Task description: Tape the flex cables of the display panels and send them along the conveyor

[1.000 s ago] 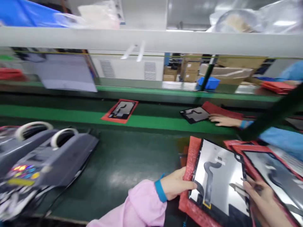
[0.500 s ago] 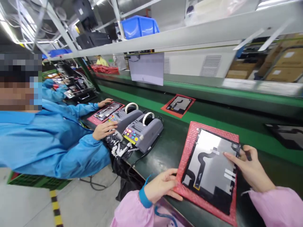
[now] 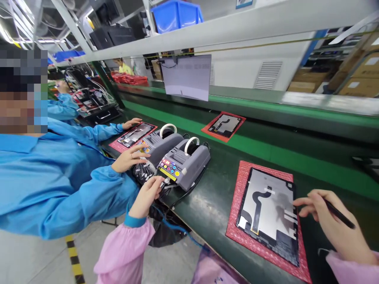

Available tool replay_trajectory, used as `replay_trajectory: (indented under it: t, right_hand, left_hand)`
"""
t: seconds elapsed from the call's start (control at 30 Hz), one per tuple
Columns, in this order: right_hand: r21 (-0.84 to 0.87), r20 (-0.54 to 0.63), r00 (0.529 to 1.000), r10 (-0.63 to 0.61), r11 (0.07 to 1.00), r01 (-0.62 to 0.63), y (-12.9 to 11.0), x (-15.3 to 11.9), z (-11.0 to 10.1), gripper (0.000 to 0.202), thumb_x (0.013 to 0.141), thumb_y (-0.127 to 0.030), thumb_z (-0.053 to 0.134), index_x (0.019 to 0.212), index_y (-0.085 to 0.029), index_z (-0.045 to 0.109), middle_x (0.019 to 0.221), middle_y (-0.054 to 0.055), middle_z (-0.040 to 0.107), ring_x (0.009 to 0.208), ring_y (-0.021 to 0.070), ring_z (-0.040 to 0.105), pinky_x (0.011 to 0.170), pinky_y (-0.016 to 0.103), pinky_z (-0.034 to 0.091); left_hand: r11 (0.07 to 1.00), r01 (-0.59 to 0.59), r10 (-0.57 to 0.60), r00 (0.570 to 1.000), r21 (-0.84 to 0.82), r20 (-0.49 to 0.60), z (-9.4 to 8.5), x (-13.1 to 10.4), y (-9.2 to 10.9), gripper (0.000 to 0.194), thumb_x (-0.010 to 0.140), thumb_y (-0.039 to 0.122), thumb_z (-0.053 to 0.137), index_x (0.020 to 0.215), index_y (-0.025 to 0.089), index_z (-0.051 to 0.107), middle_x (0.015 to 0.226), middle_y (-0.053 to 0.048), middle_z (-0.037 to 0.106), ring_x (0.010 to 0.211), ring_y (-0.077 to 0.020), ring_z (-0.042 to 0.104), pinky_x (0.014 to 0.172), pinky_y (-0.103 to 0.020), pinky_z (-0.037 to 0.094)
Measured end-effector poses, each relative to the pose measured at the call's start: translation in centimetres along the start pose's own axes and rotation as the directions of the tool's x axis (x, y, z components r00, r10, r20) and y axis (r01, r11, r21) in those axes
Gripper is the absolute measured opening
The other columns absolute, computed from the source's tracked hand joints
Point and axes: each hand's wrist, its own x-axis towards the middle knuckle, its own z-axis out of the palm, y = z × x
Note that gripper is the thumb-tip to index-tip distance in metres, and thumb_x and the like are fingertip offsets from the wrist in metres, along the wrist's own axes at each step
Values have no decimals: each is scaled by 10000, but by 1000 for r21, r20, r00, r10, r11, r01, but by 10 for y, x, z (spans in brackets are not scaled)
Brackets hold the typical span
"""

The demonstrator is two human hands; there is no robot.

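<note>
My left hand (image 3: 147, 196) reaches to the front of the nearer grey tape dispenser (image 3: 189, 165), thumb and fingertips pinched on a small piece of tape (image 3: 166, 181) at its outlet. A black, slim, pen-like tool (image 3: 339, 213) rests in my right hand (image 3: 331, 221), its fingers curled by the right edge of a tablet screen panel (image 3: 274, 211). That panel lies back side up on a red bubble-wrap sheet (image 3: 233, 221), showing a silver back, a black flex cable (image 3: 257, 213) and white strips along its right side.
Beside it stands a second tape dispenser (image 3: 161, 138). A co-worker in a blue smock (image 3: 74, 177) has both hands near another panel (image 3: 136, 135) at left. Another panel on a red sheet (image 3: 225, 125) lies on the green strip. A monitor (image 3: 188, 77) hangs behind.
My left hand has left the bubble-wrap sheet and moved left to the tape dispenser. My right hand has drawn back from the panel's surface to just beyond its right edge.
</note>
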Motion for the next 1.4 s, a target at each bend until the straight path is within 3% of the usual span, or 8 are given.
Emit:
replay_trajectory:
  t: [0.17,0.33,0.47,0.6,0.9,1.1,1.23,1.4]
  right_hand:
    - [38,16,1000,-12,999,11,-9,-23,-5,408,938,-645,512,1075,-293,664,784,45,738,588,222,644,579,354,508]
    - [163,81,994,-70,985,56,-29,-69,0,306,966,-511,595,1075,-247,707,964,91,742,793,228,727,644,284,595]
    - [528,186,972,-147,849,28,-48,-114,32,108,952,-349,694,968,-268,624,779,15,714,514,129,623,496,229,527]
    - [638,248,968,-42,759,-131,-64,-137,57,149,974,-358,686,963,-264,571,744,-16,702,482,86,575,498,204,478]
    - [640,271,962,33,740,-206,-53,-139,55,251,940,-434,719,919,-246,555,735,-7,729,487,97,588,518,230,488]
    - [715,273,962,25,664,-220,-36,-132,64,265,979,-430,660,852,-237,529,685,-14,710,423,97,577,408,202,442]
    - [802,41,955,295,561,-208,-36,-118,55,349,981,-488,637,804,-263,438,601,-78,618,406,83,520,364,165,360]
    - [653,-25,985,173,748,-114,-37,-111,26,290,970,-551,619,934,-265,593,718,10,754,523,145,663,463,229,502]
  left_hand:
    - [999,23,-26,996,44,81,5,2,19,614,487,662,897,710,174,599,525,115,363,449,-45,267,435,-177,167]
    - [1000,-3,4,984,-8,179,37,-52,15,596,637,717,820,722,191,554,560,86,415,511,-70,346,488,-192,268]
    - [982,147,-70,867,-118,493,95,-106,-10,575,734,718,768,781,170,598,592,41,502,532,-82,389,526,-227,294]
    - [935,268,-69,779,-232,623,142,-128,-28,525,767,664,780,791,181,576,590,49,487,530,-79,367,522,-231,264]
    - [940,281,-66,707,-194,704,167,-138,-27,459,817,610,769,812,177,616,610,47,486,539,-80,342,520,-224,263]
    - [977,6,134,756,-212,640,177,-146,-32,337,890,516,735,818,189,695,773,-16,583,699,-139,506,675,-271,413]
    - [915,-253,398,699,-314,594,175,-151,-33,318,972,460,639,768,221,685,766,-24,577,731,-170,552,691,-292,439]
    - [925,-367,343,699,-98,627,175,-145,-33,264,999,440,589,912,225,715,821,-45,574,734,-183,541,683,-294,441]
